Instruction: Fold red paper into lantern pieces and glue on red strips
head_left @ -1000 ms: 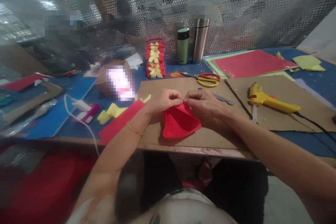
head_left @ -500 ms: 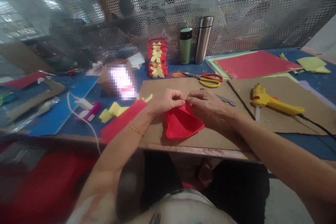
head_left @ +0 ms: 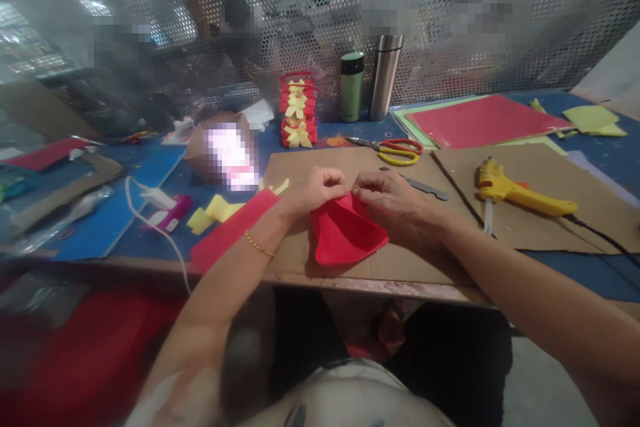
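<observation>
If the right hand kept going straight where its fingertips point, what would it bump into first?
Probably the left hand: its fingertips sit just across from the right hand, where both pinch the top of the red piece. One view leaves exact depth unclear.

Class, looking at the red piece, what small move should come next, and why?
Probably press the red piece firmly along its top edge: the left grip and right grip both pinch it there, nearly meeting, while its lower part looks open.
</observation>
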The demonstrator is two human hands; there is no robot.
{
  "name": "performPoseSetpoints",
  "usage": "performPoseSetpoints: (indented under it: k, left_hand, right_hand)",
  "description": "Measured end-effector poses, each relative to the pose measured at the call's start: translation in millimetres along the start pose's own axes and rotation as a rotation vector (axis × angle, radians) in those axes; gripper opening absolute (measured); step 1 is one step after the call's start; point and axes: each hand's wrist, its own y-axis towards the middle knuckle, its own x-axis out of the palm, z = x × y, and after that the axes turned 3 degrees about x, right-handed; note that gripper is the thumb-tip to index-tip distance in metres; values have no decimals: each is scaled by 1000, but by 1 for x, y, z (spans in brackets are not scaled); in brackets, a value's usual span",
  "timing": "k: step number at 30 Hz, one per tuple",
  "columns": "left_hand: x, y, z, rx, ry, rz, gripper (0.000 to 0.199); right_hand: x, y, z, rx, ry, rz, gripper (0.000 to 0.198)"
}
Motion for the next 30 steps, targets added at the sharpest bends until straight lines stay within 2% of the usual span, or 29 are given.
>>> performPoseSetpoints:
  k: [9, 12, 16, 21, 30]
  left_hand:
    - [0, 0, -1, -7, -8, -16, 21]
    - [2, -1, 2, -22, 9, 4, 29]
    - [5, -4, 6, -125, -106, 95, 41]
    - [3, -3, 5, -118, -68, 58, 26]
    - [3, -4, 5, -85, -79, 60, 15]
  right_hand:
    - [-1, -1, -1, 17, 61, -39, 30]
    - [0, -2, 0, 18, 166, -35, 28]
    - [2, -2, 1, 40, 223, -6, 23]
    - [3, 0, 5, 23, 169, 40, 22]
    - [0, -1, -1, 6, 87, -13, 24]
